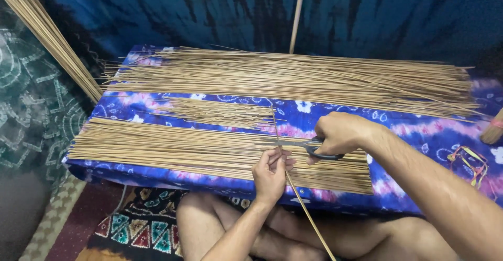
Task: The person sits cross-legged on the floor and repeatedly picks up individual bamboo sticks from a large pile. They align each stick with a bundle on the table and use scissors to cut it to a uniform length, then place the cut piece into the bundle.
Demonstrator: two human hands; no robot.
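One thin stick point(293, 187) is pinched by the left hand point(270, 174) while scissors point(306, 145), gripped at three o'clock by the right hand point(340, 132), are apparently closed on it; trimming needs steadiness.

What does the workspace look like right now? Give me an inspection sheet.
Surface: low board under blue patterned cloth.
Job's things: single thin stick; black-handled scissors closing on it.
Clutter: long stick pile, short offcuts, trimmed pile, coloured bands.
Grippers: left hand pinches the stick; right hand grips the scissors.
Cables: nothing seen.
Surroundings: blue hanging cloth, leaning stick bundle, patterned mat.
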